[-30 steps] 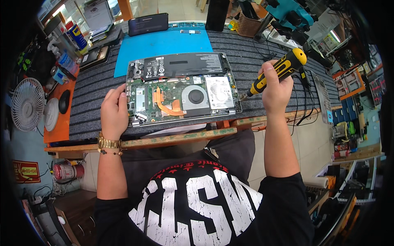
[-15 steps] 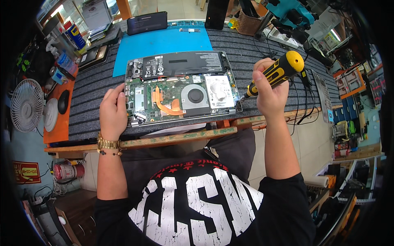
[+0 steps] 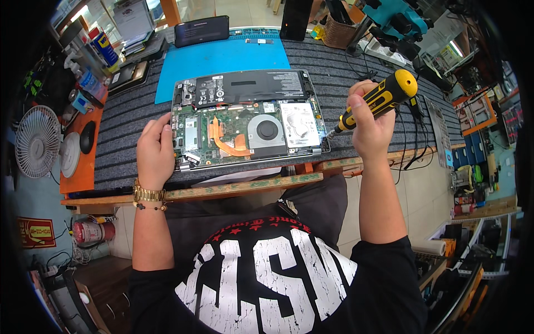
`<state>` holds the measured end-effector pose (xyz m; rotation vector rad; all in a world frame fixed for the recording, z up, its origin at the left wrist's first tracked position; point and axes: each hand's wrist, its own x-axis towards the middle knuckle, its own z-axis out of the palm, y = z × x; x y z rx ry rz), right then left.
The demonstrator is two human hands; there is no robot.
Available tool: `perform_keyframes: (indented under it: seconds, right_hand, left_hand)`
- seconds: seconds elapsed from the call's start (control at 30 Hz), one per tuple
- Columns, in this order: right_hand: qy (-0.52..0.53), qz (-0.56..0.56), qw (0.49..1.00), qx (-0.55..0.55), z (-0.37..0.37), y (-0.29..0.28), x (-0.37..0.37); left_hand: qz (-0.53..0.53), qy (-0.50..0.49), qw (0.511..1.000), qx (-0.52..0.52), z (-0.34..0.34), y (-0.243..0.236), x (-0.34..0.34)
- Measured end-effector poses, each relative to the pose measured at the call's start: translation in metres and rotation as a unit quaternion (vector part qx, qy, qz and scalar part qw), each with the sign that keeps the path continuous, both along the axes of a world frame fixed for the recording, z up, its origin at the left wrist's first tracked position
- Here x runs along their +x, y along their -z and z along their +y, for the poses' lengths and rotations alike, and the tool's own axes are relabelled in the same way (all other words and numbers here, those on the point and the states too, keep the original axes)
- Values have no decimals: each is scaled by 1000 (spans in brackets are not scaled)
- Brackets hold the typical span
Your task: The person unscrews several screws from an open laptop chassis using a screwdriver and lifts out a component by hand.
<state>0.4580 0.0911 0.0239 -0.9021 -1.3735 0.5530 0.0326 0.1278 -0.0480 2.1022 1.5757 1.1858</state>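
Observation:
An opened laptop base [image 3: 222, 158] lies on the ribbed grey mat near the bench's front edge. Its black battery [image 3: 250, 88] runs along the far side; a copper heat pipe [image 3: 225, 143], a round fan [image 3: 266, 129] and a silver hard drive [image 3: 301, 125] are bare to view. My left hand [image 3: 157, 146] grips the laptop's left edge, thumb on top, other fingers partly hidden. In my closed right hand [image 3: 370, 119] is a yellow and black screwdriver [image 3: 384, 96], slanting down left. Its tip meets the laptop's near right corner; the screw there is too small to see.
Behind the laptop lies a blue work mat [image 3: 222, 58] with a phone [image 3: 201, 31] propped on it. A white fan [image 3: 38, 142] stands at left. Black cables [image 3: 414, 131] trail over the bench at right, below a teal microscope [image 3: 397, 22].
The screwdriver's handle has shifted slightly right, with its tip still at the laptop's near right corner. My left hand keeps its hold on the left edge.

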Motion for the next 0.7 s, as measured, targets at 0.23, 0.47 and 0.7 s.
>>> perform_keyframes:
  seconds: [0.23, 0.47, 0.7]
  right_hand:
    - [1, 5, 1000, 6, 2, 2, 3]
    - [-4, 11, 1000, 5, 0, 0, 3]
    - [-11, 23, 1000, 9, 1, 1, 2]
  left_hand:
    - [3, -3, 1000, -1, 0, 1, -1]
    - [2, 2, 1000, 7, 1, 2, -1]
    - [0, 0, 1000, -2, 0, 1, -1]
